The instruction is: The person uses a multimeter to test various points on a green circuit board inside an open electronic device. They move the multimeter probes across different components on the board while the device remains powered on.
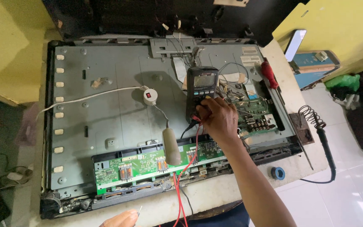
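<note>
Grey sheet metal fills most of the view: the bare back of a flat-screen television panel (pixel 118 122) lying face down on a pale table (pixel 215 197). Right of the panel's middle lies a dark digital multimeter (pixel 201 90), screen up. The right hand (pixel 217 117) is on its near end, fingers curled around the selector dial where the red and black test leads (pixel 188 168) plug in. That is a narrow, pinching hold on the dial, not a lift of the whole meter.

The meter looks like a stiff plastic brick of moderate weight with a rubbery casing, so it should not slip. I would take it by its long sides, clear of the screen and the lead sockets. The leads are thin and limp and would drag anything they snag.

At the near edge the left hand (pixel 120 219) is only partly in view. It seems to pinch a thin metal probe tip (pixel 140 209), though I cannot tell how firmly.

A green inverter board (pixel 127 168) runs along the panel's near edge, and a second circuit board (pixel 255 120) sits just right of the meter; both are fragile. A white cord with an inline switch (pixel 150 96) crosses the metal. A red-handled screwdriver (pixel 269 73) lies far right, a soldering iron (pixel 326 145) rests on its coiled stand, and a blue tape roll (pixel 278 172) is near it.
</note>
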